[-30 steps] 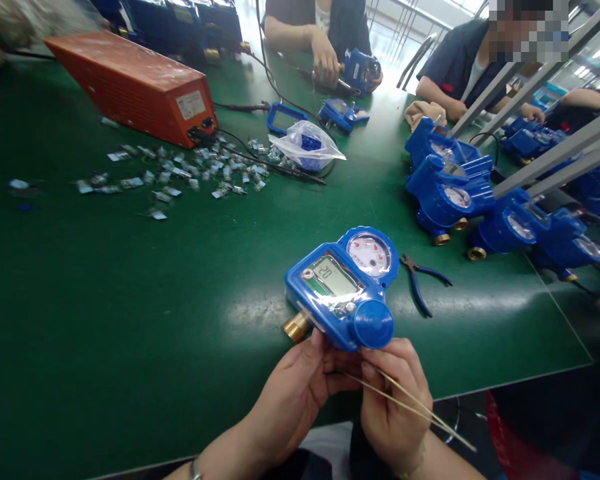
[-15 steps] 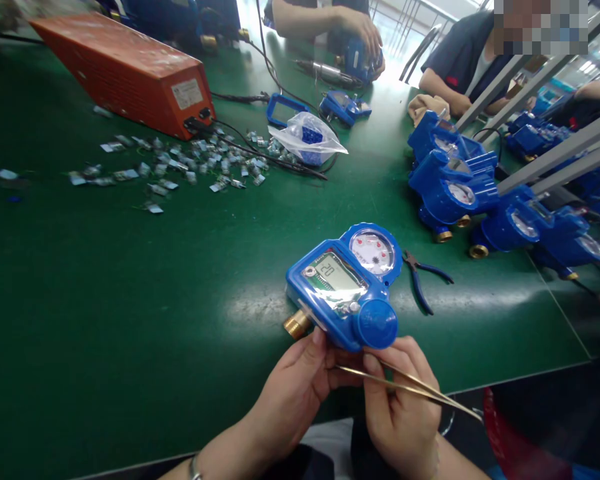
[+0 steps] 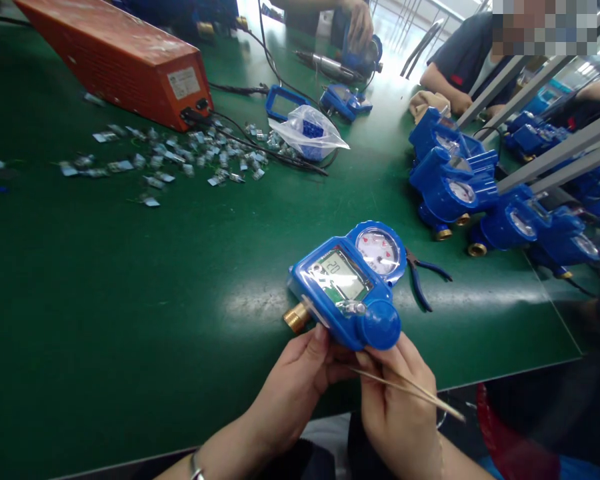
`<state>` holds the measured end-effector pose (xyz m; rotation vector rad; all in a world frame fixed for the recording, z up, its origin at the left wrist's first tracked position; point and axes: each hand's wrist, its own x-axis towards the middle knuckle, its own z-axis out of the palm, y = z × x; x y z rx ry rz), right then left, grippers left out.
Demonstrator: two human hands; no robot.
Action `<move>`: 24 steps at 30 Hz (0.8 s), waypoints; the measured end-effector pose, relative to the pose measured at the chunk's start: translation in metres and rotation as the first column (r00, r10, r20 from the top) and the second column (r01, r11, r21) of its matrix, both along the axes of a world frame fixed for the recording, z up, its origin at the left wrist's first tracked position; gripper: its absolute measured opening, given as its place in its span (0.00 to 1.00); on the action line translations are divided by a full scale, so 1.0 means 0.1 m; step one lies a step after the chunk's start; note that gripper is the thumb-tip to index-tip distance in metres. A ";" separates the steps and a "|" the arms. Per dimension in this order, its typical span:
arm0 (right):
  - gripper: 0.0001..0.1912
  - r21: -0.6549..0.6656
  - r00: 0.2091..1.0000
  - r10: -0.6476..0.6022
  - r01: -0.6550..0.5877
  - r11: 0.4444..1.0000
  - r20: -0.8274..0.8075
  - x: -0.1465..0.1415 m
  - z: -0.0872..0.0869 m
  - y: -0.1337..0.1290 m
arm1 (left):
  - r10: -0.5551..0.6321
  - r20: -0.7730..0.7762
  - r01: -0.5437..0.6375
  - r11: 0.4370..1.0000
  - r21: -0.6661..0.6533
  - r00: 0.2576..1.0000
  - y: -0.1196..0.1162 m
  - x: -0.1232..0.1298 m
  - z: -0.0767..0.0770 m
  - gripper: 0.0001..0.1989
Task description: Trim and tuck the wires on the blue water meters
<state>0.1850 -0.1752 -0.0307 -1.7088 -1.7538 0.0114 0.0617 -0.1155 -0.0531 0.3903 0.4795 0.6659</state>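
A blue meter point(image 3: 343, 280) with a lit display, a round dial and a brass fitting is tilted at the table's front edge. My left hand point(image 3: 297, 380) grips its lower edge beside the fitting, thumb on top. My right hand point(image 3: 400, 393) is closed around gold tweezers point(image 3: 420, 392) and presses against the meter's underside near the round blue cap. The fingertips of both hands are partly hidden beneath the meter. Blue-handled pliers point(image 3: 420, 280) lie just right of the meter.
The green table point(image 3: 105, 300) carries an orange box point(image 3: 125, 63) with cables, scattered small parts point(image 3: 180, 157) and a plastic bag point(image 3: 310, 133) of blue pieces. Several blue meters point(image 3: 450, 187) stand at the right by grey bars. A co-worker's hand point(image 3: 359, 23) holds another meter at the back.
The meter has turned slightly and shifted a little right. The tweezers' rear end has swung left with my right hand. The co-worker's hand across the table has moved on its meter.
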 end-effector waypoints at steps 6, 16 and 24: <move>0.07 -0.159 0.860 -0.084 0.003 0.987 -0.503 0.08 -0.07 0.05 | -0.006 -0.046 0.005 1.000 -0.031 0.999 0.02 0.01 0.01 0.21; 0.08 -0.140 0.746 -0.079 -0.019 0.990 -0.661 0.09 -0.15 0.07 | 0.002 0.013 -0.002 0.999 -0.033 1.000 0.00 0.03 -0.03 0.21; 0.07 0.062 0.947 -0.037 0.059 0.996 -0.318 0.05 -0.11 -0.04 | 0.020 0.049 -0.019 1.000 -0.021 0.999 0.00 0.03 -0.04 0.18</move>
